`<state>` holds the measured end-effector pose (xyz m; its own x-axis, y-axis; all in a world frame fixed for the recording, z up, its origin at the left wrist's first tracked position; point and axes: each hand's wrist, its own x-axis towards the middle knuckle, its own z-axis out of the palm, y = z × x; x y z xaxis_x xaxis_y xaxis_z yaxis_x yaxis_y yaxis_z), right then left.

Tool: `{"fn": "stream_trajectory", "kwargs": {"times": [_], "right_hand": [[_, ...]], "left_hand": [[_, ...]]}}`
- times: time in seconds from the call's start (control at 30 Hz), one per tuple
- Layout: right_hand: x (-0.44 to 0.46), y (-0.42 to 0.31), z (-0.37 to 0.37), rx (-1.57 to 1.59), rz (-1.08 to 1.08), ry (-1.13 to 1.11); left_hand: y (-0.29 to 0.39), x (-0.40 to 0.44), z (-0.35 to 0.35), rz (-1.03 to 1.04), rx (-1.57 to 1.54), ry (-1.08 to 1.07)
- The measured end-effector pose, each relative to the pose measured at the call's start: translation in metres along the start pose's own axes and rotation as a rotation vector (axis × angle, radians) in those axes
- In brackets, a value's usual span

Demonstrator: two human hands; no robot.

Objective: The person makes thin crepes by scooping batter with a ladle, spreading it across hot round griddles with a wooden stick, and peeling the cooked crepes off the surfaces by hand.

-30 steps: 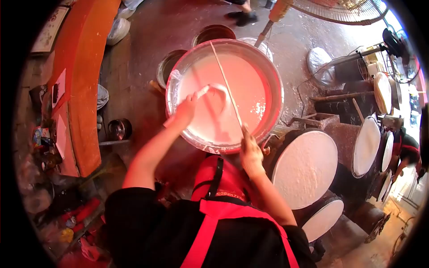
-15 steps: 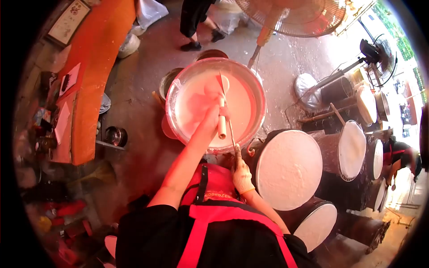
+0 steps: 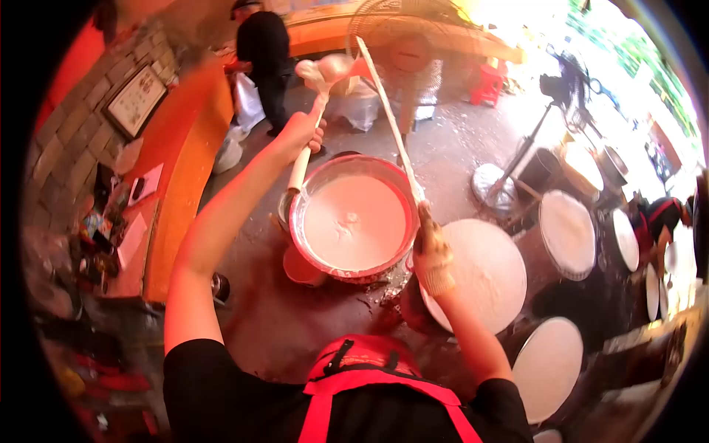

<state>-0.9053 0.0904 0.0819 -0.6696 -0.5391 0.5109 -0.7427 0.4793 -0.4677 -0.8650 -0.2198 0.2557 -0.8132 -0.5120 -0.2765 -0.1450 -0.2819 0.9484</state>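
My left hand [image 3: 301, 134] is closed around the light handle of a ladle [image 3: 299, 170]. The ladle is raised past the far side of a large round tub [image 3: 297, 235], and thick pale batter clings about its head. Pale batter [image 3: 332, 218] fills much of the tub, with a small ripple in the middle. My right hand [image 3: 433, 255], in a stained work glove, grips the lower end of a long wooden stick [image 3: 390, 111]. The stick slants up and away over the tub's right edge, its far tip near the ladle's head.
Round, pale-topped drums [image 3: 484, 273] stand at the right, close to my right arm. A stand fan [image 3: 410, 52] is ahead, another fan [image 3: 561, 85] farther right. An orange counter [image 3: 188, 148] runs along the left. A person in black [image 3: 262, 48] stands beyond it.
My left hand has lifted the ladle out of the batter, up and to the left. My right hand has moved right, swinging the stick up out of the tub. The head view has tilted up.
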Motion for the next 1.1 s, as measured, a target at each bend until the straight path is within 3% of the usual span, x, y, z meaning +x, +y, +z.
{"fn": "stream_trajectory", "kwargs": {"times": [0.03, 0.1, 0.17, 0.27, 0.3, 0.43, 0.5, 0.6, 0.63, 0.7, 0.77, 0.83, 0.9, 0.97, 1.0, 1.03, 1.07, 1.1], "right_hand": [[-0.001, -0.010, 0.004, -0.046, 0.050, -0.054], [-0.009, -0.021, 0.017, -0.188, 0.132, -0.214], [-0.048, -0.038, 0.015, -0.121, 0.227, -0.213], [-0.144, -0.037, 0.021, 0.106, 0.156, 0.209], [-0.175, -0.043, 0.010, 0.085, 0.203, 0.238], [-0.327, -0.073, -0.036, 0.120, 0.551, 0.271], [-0.400, -0.104, -0.064, 0.101, 0.763, 0.384], [-0.518, -0.146, -0.082, 0.012, 1.042, 0.557], [-0.544, -0.163, -0.088, -0.118, 1.002, 0.671], [-0.595, -0.185, -0.102, 0.039, 1.161, 0.833], [-0.623, -0.184, -0.131, 0.054, 1.148, 1.011], [-0.637, -0.193, -0.193, -0.100, 1.075, 0.897], [-0.653, -0.172, -0.241, -0.630, 0.769, 0.845], [-0.653, -0.173, -0.311, -0.635, 0.904, 0.825], [-0.674, -0.160, -0.331, -0.842, 0.896, 0.768], [-0.685, -0.156, -0.350, -1.049, 0.876, 0.691], [-0.683, -0.169, -0.377, -0.843, 1.094, 0.701], [-0.695, -0.164, -0.388, -0.809, 1.174, 0.763]], "left_hand": [[-0.007, 0.008, -0.006, -0.071, 0.068, -0.021], [-0.016, 0.022, -0.019, -0.556, -0.316, -0.144], [-0.043, 0.017, -0.021, -0.775, -0.381, -0.204], [-0.076, -0.039, -0.006, -0.826, -0.257, -0.371], [-0.086, -0.054, 0.002, -0.876, -0.208, -0.434], [-0.127, -0.132, 0.058, -1.171, -0.031, -0.602], [-0.170, -0.154, 0.088, -1.334, 0.046, -0.958], [-0.204, -0.239, 0.166, -1.679, 0.103, -1.011], [-0.214, -0.270, 0.184, -1.781, 0.119, -1.005], [-0.244, -0.322, 0.242, -1.970, 0.204, -1.059], [-0.271, -0.382, 0.305, -1.977, 0.262, -1.142], [-0.290, -0.448, 0.361, -1.860, 0.360, -1.242], [-0.330, -0.496, 0.421, -1.713, 0.516, -1.466], [-0.341, -0.563, 0.457, -0.672, 0.742, -1.781], [-0.365, -0.587, 0.476, -0.276, 0.790, -1.834], [-0.381, -0.607, 0.493, 0.126, 0.803, -1.852], [-0.393, -0.630, 0.509, 0.330, 0.826, -1.815], [-0.402, -0.648, 0.521, 0.897, 0.798, -1.748]]}}
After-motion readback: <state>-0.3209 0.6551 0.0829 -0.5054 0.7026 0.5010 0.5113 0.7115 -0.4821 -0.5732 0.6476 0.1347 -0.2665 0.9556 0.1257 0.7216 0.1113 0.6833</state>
